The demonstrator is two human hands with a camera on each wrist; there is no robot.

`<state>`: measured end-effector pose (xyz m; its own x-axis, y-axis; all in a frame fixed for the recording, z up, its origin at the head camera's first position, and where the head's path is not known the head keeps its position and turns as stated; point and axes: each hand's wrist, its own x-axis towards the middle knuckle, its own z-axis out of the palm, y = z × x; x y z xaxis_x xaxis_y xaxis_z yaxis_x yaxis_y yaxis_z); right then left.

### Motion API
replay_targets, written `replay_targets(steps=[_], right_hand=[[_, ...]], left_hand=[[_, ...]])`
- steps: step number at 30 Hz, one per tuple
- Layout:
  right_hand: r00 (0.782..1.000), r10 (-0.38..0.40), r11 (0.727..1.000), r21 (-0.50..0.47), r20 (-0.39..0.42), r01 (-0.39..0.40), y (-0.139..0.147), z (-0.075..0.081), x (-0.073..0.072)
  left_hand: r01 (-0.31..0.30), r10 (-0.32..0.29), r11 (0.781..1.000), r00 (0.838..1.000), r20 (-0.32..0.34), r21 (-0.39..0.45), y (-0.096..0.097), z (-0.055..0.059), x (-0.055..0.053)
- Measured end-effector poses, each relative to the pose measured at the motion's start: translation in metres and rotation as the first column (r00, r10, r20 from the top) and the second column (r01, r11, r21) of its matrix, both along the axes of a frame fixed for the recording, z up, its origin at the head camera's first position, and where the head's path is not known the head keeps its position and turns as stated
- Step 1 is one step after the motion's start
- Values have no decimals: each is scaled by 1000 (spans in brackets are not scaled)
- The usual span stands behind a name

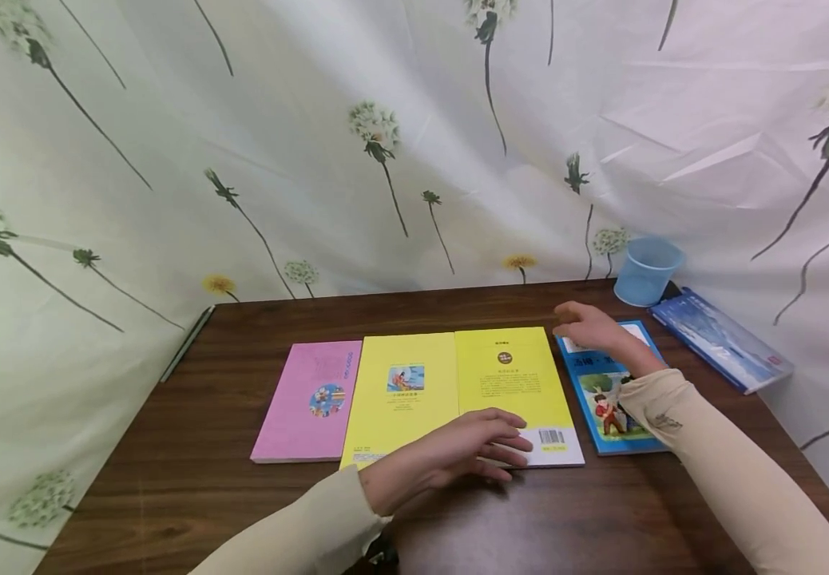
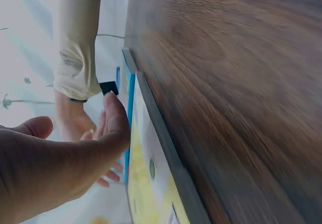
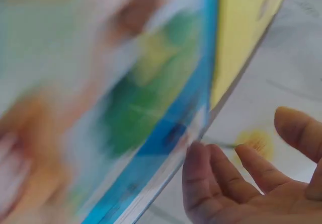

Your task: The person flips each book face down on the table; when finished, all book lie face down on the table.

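Note:
Four books would be too exact, so: several books lie in a row on the table. My left hand [image 1: 466, 452], fingers spread and slightly bent, hovers over the lower part of the bright yellow book [image 1: 504, 407], near its barcode; it holds nothing. At the upper end of the blue book [image 1: 594, 367] is my right hand [image 1: 596, 329]. In the right wrist view its fingertips [image 3: 197, 156] are right at the book's edge, with the thumb apart. A paler yellow book [image 1: 378, 415] and a pink book [image 1: 303, 399] lie to the left.
A light blue cup [image 1: 646, 271] stands at the back right corner. Beside it a blue-and-white box or book [image 1: 719, 339] lies along the right edge of the dark wood table [image 1: 170, 479]. A dandelion-patterned curtain [image 1: 299, 160] hangs behind and around the table.

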<state>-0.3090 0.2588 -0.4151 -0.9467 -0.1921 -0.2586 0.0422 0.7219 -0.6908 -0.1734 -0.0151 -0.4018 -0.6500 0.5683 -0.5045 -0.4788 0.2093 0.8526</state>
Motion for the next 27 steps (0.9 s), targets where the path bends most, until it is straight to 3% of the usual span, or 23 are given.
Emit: replay_targets(steps=[3, 7, 13, 19, 24, 27], right_hand=[[999, -1, 997, 82, -44, 4, 16, 2, 2], [999, 12, 988, 155, -44, -5, 37, 7, 3], [1000, 3, 971, 238, 19, -7, 61, 9, -3], [998, -14, 957, 289, 59, -4, 74, 2, -5], [995, -26, 951, 311, 93, -4, 81, 3, -2], [992, -27, 948, 318, 120, -12, 88, 4, -1]], left_hand=[[35, -36, 999, 999, 22, 17, 12, -1, -3], [24, -26, 999, 998, 54, 44, 28, -3, -5], [-77, 66, 993, 989, 129, 88, 55, -2, -5], [-183, 160, 979, 961, 224, 87, 82, -5, -2], [-220, 185, 971, 939, 291, 92, 102, -6, 0], [-219, 179, 970, 936, 302, 106, 110, -7, 0]])
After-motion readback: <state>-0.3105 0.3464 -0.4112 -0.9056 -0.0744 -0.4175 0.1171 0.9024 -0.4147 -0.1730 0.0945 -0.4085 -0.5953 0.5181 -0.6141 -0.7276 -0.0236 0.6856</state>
